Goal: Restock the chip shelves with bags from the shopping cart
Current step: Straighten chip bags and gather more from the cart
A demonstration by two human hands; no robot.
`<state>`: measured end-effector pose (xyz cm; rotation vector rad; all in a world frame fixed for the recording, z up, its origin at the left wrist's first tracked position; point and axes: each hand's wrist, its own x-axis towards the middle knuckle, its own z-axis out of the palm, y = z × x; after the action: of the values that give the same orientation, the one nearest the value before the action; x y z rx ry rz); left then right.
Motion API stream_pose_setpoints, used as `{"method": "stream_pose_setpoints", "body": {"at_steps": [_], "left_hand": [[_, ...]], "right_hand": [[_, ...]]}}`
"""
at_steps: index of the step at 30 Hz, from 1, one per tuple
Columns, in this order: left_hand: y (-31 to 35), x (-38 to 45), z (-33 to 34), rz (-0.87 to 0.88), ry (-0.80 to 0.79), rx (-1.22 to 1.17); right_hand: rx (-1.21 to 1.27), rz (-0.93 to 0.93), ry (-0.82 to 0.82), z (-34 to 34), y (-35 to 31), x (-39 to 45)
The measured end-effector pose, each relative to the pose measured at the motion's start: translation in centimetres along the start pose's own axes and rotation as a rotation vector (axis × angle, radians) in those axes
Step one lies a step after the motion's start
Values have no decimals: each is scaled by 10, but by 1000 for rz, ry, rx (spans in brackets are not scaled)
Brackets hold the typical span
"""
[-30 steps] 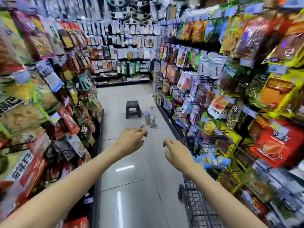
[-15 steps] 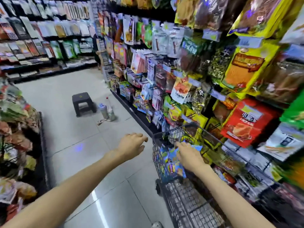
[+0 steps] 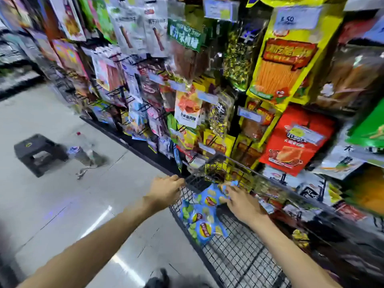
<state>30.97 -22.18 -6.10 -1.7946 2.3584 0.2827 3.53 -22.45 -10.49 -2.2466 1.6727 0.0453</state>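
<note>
A black wire shopping cart (image 3: 239, 260) stands against the snack shelves on the right. Several blue chip bags (image 3: 200, 223) lie piled at its front end. My right hand (image 3: 243, 203) reaches into the cart, and its fingers curl around the top edge of the uppermost blue bag (image 3: 209, 197). My left hand (image 3: 166, 190) is at the cart's front left corner with loosely curled fingers touching the rim; it holds nothing. Motion blur softens the whole view.
Hanging snack packets fill the shelf wall (image 3: 187, 109) on the right, among them a red bag (image 3: 297, 140) and a tall yellow bag (image 3: 286, 59) just above the cart. A black step stool (image 3: 37, 152) and bottles (image 3: 83, 152) stand on the tiled aisle floor (image 3: 62, 204).
My view swung right and down toward the shelves and cart. My right hand went from the bag's top deeper into the cart and took hold of it. My left hand came over to the cart rim.
</note>
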Motion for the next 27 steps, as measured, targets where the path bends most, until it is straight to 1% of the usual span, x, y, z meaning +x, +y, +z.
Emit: {"method": "stream_pose_setpoints", "body": {"at_steps": [6, 8, 11, 13, 15, 17, 19, 23, 27], "left_hand": [[-2, 78, 16, 204, -121, -34], [-3, 100, 21, 260, -142, -16], [-6, 132, 34, 331, -183, -40], [-6, 150, 53, 402, -235, -48], [-7, 157, 74, 435, -278, -62], [-4, 164, 101, 476, -310, -108], [2, 170, 127, 479, -358, -123], [11, 187, 175, 397, -471, -195], [8, 203, 223, 240, -474, -327]], "right_hand": [[59, 261, -29, 10, 19, 17], [103, 359, -52, 16, 17, 23], [148, 452, -63, 34, 9, 28], [193, 506, -63, 54, 4, 26], [204, 560, -121, 71, -2, 21], [268, 626, -159, 90, -2, 16], [309, 676, -166, 108, 4, 12], [371, 714, -138, 144, 20, 10], [365, 680, -185, 178, 35, 17]]}}
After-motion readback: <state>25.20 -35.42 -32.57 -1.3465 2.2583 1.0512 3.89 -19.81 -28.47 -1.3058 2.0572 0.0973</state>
